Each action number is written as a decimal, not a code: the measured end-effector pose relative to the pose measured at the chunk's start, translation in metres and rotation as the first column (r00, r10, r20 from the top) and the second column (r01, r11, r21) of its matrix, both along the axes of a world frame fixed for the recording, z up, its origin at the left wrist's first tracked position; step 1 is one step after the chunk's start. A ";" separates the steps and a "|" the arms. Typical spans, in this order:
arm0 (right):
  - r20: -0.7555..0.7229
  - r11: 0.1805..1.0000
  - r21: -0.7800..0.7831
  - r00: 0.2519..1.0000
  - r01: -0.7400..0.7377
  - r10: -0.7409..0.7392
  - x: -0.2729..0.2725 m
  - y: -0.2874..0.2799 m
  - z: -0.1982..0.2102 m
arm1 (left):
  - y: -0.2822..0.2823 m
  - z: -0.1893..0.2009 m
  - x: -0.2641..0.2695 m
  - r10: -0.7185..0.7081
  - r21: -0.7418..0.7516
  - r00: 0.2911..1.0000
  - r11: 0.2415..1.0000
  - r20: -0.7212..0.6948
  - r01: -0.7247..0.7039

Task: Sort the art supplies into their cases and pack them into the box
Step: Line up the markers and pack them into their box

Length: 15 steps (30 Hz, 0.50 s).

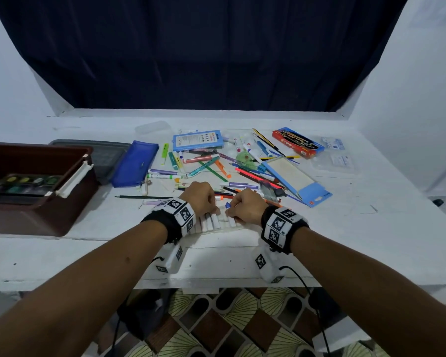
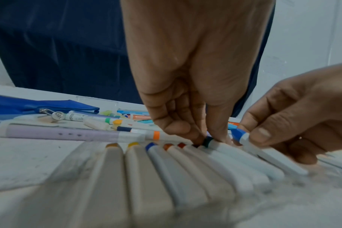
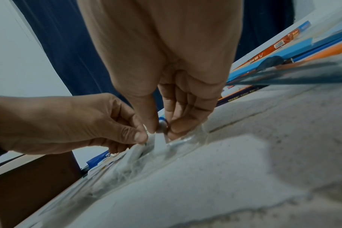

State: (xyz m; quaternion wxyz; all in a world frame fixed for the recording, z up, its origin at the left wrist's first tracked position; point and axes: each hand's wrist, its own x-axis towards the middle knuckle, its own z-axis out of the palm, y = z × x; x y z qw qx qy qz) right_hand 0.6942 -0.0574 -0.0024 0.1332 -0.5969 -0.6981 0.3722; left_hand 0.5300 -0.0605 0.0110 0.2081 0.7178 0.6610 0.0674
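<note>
Markers point(image 2: 185, 166), white-barrelled with coloured caps, lie side by side in a clear case point(image 3: 187, 140) at the near edge of the tabletop point(image 1: 345, 228). The right hand point(image 1: 245, 204) pinches a blue-capped marker point(image 2: 242, 135) between thumb and fingers, at the open end of the row. The left hand point(image 1: 200, 198) pinches the dark-capped marker point(image 2: 209, 141) beside it. Beyond lies the loose pile of pens and pencils point(image 1: 216, 163), the blue pouch point(image 1: 135, 163), and at far left the brown box point(image 1: 36, 191) with a paint palette point(image 1: 23, 185) inside. Risk, as I judge it: pushing the blue one in askew could pop its neighbours out of the thin case.
</note>
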 end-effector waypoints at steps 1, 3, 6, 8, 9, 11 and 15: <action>0.003 1.000 0.003 1.000 0.001 -0.001 0.000 0.000 0.000 | 0.000 -0.001 -0.001 -0.016 -0.019 1.000 1.000 0.015 0.016; 0.008 1.000 0.010 1.000 0.006 -0.006 0.000 -0.001 0.000 | -0.001 -0.002 -0.003 -0.045 -0.053 0.998 0.997 0.038 0.047; 0.023 1.000 0.020 1.000 0.008 -0.008 -0.001 -0.001 0.001 | -0.003 -0.004 -0.002 -0.061 -0.034 0.998 0.998 0.018 0.062; 0.028 1.000 0.018 1.000 0.005 -0.006 -0.002 -0.001 0.002 | -0.003 -0.004 -0.001 -0.071 0.003 0.997 0.997 -0.019 0.071; 0.026 1.000 0.015 1.000 0.005 -0.006 -0.002 -0.001 0.002 | -0.004 -0.004 -0.001 -0.074 0.021 0.997 0.997 -0.038 0.075; 0.016 1.000 0.007 1.000 0.008 -0.008 -0.002 -0.002 0.003 | -0.003 -0.004 -0.001 -0.080 0.051 0.995 0.995 -0.060 0.083; 0.002 1.000 0.003 1.000 0.014 -0.014 -0.001 -0.003 0.003 | -0.002 -0.002 -0.006 -0.076 0.088 0.996 0.993 -0.041 0.079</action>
